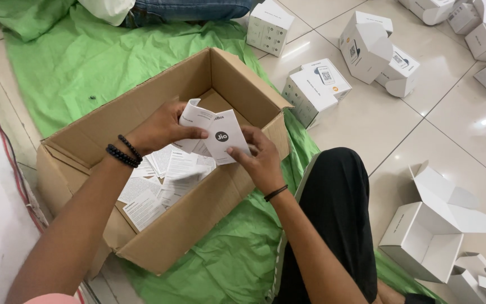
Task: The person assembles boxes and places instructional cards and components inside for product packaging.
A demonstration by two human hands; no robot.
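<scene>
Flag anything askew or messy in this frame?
Leaflets lie loose and jumbled in the cardboard box. The leaflet in both hands is curled. The small white boxes sit tipped at mixed angles; the nearest gapes open.

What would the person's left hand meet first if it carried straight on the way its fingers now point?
The left hand points rightward across the white leaflet it grips, so it would probably meet the right hand first, on the same leaflet over the cardboard box; depth is unclear.

An open brown cardboard box holding white printed leaflets sits on green cloth, small white cartons scattered on the tiled floor right, one open near the knee.
</scene>
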